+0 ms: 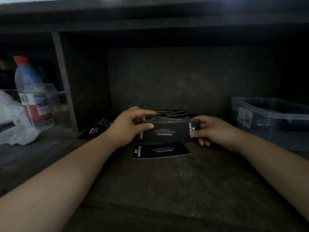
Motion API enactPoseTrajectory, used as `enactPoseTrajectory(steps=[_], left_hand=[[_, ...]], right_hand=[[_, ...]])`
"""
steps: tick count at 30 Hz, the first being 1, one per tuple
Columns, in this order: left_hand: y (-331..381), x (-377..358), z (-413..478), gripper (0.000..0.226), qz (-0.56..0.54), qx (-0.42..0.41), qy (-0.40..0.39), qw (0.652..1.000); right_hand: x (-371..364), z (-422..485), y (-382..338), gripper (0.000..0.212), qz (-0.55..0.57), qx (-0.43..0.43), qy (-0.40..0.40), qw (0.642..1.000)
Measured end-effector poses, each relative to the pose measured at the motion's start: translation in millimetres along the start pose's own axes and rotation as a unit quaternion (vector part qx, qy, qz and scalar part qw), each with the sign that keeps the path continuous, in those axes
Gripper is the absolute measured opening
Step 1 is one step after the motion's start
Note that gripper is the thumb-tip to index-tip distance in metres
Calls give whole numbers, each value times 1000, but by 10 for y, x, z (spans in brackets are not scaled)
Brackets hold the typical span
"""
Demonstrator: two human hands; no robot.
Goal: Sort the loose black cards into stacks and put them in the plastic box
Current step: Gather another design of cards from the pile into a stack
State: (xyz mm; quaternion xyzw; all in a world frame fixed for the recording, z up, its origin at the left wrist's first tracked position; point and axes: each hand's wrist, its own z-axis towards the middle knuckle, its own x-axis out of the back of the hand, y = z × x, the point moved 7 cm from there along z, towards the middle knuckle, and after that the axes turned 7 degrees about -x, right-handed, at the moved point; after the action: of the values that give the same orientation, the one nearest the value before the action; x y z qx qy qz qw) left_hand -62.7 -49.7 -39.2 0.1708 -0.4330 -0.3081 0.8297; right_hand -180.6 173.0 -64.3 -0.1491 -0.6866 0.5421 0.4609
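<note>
Both hands hold a stack of black cards (pixel 168 131) just above the dark table. My left hand (pixel 128 126) grips the stack's left end, thumb on top. My right hand (pixel 212 131) pinches its right end. The upper cards fan out loosely at the back. One black card with white print (pixel 160 150) lies flat on the table in front of the stack. More loose black cards (pixel 98 127) lie behind my left hand. The clear plastic box (pixel 270 121) stands at the right, dark contents inside.
A water bottle with a red cap (pixel 31 96) stands at the left beside a crumpled white plastic bag (pixel 13 124) and a clear container (pixel 51 96). A dark back panel (pixel 184 77) and an upright post (pixel 64 77) close the rear.
</note>
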Motion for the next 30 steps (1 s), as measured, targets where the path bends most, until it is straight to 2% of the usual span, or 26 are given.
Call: enactPoseTrajectory(steps=[4, 7, 9, 12, 13, 14, 16, 18, 26, 30], left_hand=[[-54, -136, 7, 73, 20, 21, -45, 999], [-87, -201, -5, 66, 1, 33, -80, 996], [-112, -207, 4, 51, -30, 33, -80, 996], [-140, -161, 14, 46, -43, 38, -70, 996], [-141, -140, 14, 47, -40, 39, -67, 996], [-142, -125, 14, 47, -44, 40, -64, 996], [-132, -122, 3, 45, -61, 43, -60, 995], [-152, -131, 1, 42, -82, 47, -56, 994], [-134, -190, -34, 53, -117, 57, -92, 987], [-163, -205, -38, 41, -190, 85, -82, 975]], right_hand=[[-54, -25, -47, 39, 5, 14, -17, 1000], [-123, -54, -63, 37, 37, 2, -42, 998], [-76, -59, -82, 32, 42, -7, -4, 999], [122, -132, -268, 15, -12, 70, 114, 991], [112, -178, -342, 16, -40, 96, 108, 989], [33, -218, -385, 21, -86, 106, 67, 988], [-241, -280, -343, 34, -204, 78, -55, 974], [-385, -282, -263, 43, -274, 45, -109, 954], [-258, -256, -206, 51, -279, -2, -83, 957], [-191, -238, -225, 49, -217, -11, -57, 975]])
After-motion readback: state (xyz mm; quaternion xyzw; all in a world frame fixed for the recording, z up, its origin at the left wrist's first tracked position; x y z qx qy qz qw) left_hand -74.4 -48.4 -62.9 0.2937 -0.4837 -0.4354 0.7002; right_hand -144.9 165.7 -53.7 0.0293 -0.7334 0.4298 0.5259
